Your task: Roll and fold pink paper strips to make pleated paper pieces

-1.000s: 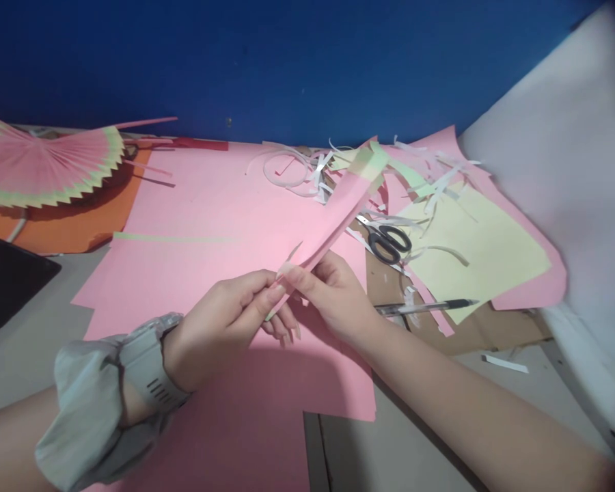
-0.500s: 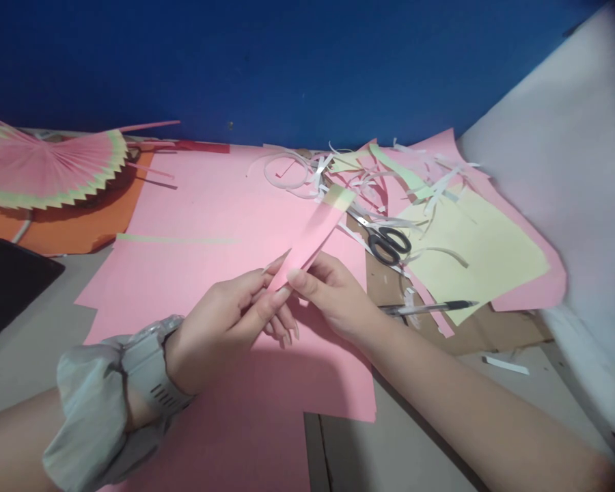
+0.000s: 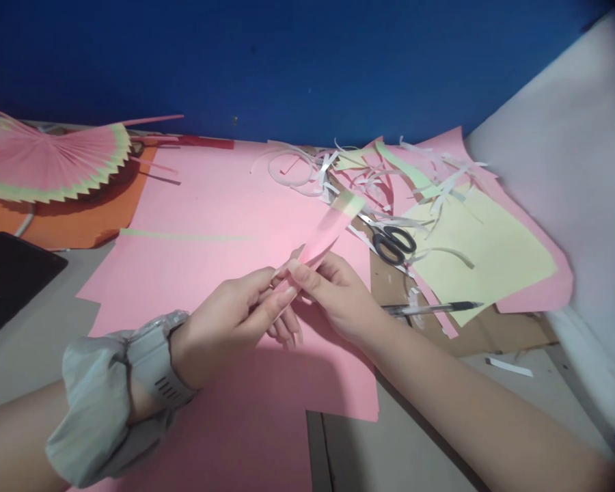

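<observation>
Between my two hands is a narrow folded paper strip (image 3: 324,231), pink with a pale green end that points away and to the right. My left hand (image 3: 251,307) is closed on its near end, thumb on top. Higher up the strip, my right hand (image 3: 333,294) pinches it with the thumb along the near face. The fingers behind the paper are partly hidden. Beneath both hands lie large pink paper sheets (image 3: 195,205), one with a pale green stripe. Black-handled scissors (image 3: 393,244) rest just right of the strip's far end.
At the left, a pleated pink-and-green paper fan (image 3: 56,160) sits on orange paper (image 3: 89,229), with a black phone-like object (image 3: 18,280) nearer. To the right are a pen (image 3: 435,308), yellow paper (image 3: 492,239), cardboard (image 3: 502,331) and curled paper scraps (image 3: 379,181). A blue wall (image 3: 307,68) stands behind.
My hands have shifted slightly along the folded strip, and its near end now lies further inside my left fingers. The whole view has moved a little.
</observation>
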`<state>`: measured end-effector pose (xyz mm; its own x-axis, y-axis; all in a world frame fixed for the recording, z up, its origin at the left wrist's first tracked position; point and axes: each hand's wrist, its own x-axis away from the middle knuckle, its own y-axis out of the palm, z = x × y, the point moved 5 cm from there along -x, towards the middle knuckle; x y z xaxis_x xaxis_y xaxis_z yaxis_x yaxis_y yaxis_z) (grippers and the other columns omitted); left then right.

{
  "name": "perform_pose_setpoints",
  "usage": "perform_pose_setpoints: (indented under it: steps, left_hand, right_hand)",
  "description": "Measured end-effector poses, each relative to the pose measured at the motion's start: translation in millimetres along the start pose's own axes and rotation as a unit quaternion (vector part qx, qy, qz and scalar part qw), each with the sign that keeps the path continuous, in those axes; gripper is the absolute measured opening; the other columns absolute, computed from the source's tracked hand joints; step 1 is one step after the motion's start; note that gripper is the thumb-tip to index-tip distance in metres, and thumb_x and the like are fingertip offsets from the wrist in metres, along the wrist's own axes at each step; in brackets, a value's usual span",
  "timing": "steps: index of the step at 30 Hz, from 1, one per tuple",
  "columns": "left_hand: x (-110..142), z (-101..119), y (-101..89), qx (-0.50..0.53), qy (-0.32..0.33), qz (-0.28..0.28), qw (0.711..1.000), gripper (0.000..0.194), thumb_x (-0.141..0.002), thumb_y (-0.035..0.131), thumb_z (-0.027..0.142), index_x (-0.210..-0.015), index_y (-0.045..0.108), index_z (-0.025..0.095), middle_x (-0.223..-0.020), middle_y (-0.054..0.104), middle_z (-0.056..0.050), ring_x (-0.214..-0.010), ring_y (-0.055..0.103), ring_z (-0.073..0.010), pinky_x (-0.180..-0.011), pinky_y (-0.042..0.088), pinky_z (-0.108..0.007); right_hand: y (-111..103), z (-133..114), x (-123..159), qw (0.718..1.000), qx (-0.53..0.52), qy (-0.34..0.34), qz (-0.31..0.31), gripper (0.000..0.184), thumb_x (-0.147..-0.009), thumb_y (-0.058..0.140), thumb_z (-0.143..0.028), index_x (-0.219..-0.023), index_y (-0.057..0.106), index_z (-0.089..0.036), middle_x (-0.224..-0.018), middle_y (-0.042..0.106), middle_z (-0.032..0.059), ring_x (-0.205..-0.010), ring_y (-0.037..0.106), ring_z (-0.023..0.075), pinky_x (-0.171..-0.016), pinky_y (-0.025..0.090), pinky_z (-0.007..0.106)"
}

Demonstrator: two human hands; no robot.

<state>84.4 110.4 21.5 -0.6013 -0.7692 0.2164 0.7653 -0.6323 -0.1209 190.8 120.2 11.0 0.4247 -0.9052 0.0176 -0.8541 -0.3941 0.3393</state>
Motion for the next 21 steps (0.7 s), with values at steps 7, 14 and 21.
perform_pose_setpoints:
  steps: [7,14,21]
  left_hand:
    - [1.1,-3.4,1.4,0.023,-0.017,-0.023,0.999,0.031,-0.092,0.035,0.042,-0.077,0.049,0.019,-0.057,0.061,0.003,-0.050,0.055,-0.0097,-0.053,0.043,-0.021]
    - [1.2,-3.2,-0.3,-0.067,-0.013,0.008,0.998,0.035,-0.095,0.027,0.040,-0.076,0.049,0.020,-0.052,0.056,0.007,-0.048,0.052,-0.0080,-0.057,0.042,-0.021]
    - [3.3,-3.9,-0.3,-0.122,-0.021,0.027,0.992,0.039,-0.095,0.026,0.040,-0.069,0.048,0.021,-0.050,0.052,0.008,-0.049,0.051,-0.0077,-0.059,0.040,-0.020]
  right_hand:
    - [-3.7,-4.5,-1.2,0.998,-0.038,-0.012,0.046,0.020,-0.084,0.057,-0.036,-0.079,0.060,-0.018,-0.059,0.054,-0.0032,-0.048,0.047,0.0067,-0.049,0.042,0.021]
    - [-7.8,-3.2,-0.3,0.997,0.007,-0.015,0.079,0.020,-0.085,0.057,-0.035,-0.076,0.061,-0.018,-0.052,0.039,-0.0066,-0.044,0.032,0.0051,-0.043,0.034,0.018]
    - [-5.7,-5.3,-0.3,0.997,0.002,-0.019,0.077,0.025,-0.087,0.054,-0.034,-0.072,0.059,-0.015,-0.050,0.036,-0.0078,-0.043,0.030,0.0042,-0.045,0.033,0.018]
